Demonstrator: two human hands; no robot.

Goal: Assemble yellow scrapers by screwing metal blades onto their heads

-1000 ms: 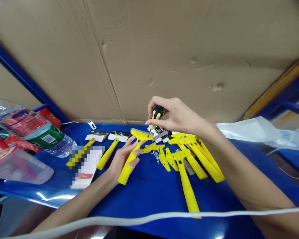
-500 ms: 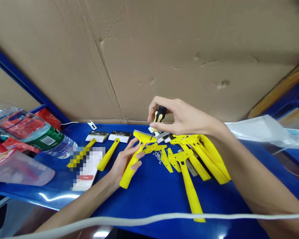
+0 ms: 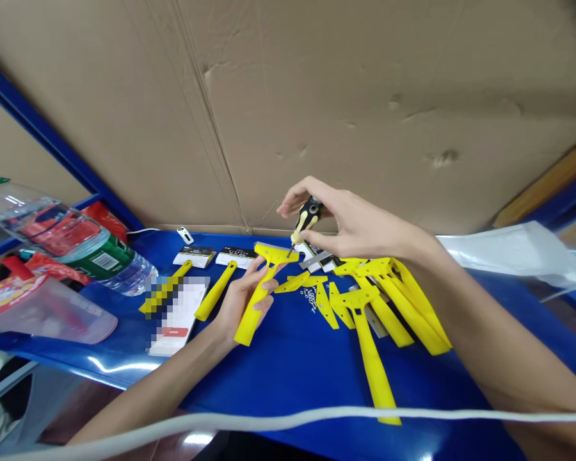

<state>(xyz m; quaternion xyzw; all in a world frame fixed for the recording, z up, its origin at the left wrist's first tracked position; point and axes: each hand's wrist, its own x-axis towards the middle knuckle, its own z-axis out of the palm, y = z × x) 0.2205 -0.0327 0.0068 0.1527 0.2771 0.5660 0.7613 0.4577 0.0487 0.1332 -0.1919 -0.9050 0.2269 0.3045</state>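
Nearest: white cord crosses view L–R. Beyond it on blue table, loose scraper, handle end twd wearer, head away.

Cup, translucent, far L: red shows thru wall; can't tell if inside or behind. Pad lies betw. cup & L hand, partly pixelated.

L hand closed round handle of yellow scraper, held over table nr mid-view. Long axis diagonal: butt near/lower L, head far/upper R. Head bar crosswise, R end a bit lower.

Just R of it: small screws, loose on table; flat yellow plates beside. Scraper pile further R.

Bottle, L, behind cup: clear liq. in it, green label; fill level unclear.

R hand has driver, thumb to lower handle, forefinger straightened, grip loose-looking. Shaft slants down-L to R end of head; tip contact too small to confirm.

Behind: blade, then white bag far R. Farthest: cardboard.
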